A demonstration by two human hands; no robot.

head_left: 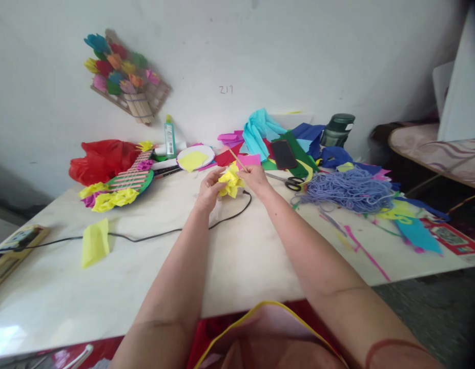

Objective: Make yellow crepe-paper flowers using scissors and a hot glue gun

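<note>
A yellow crepe-paper flower [231, 180] is held between my two hands above the middle of the table. My left hand [209, 190] grips its left side with fingers closed. On the other side, my right hand [253, 179] is closed around a thin wooden stick [237, 158] that slants up and left from the fingers, close to the flower. Whether the stick touches the petals I cannot tell. Just right of my right hand lie black-handled scissors [293, 183]. A black cable [141, 240] runs across the table, its plug end below my hands.
A green paper-flower craft [124, 180] and a yellow paper piece [95, 243] lie left; a power strip [18, 246] sits at the edge. Behind are a glue bottle [169, 137], paper plate [206, 152] and phone [283, 154]. Purple yarn [348, 189] and a dark jar [337, 130] stand right.
</note>
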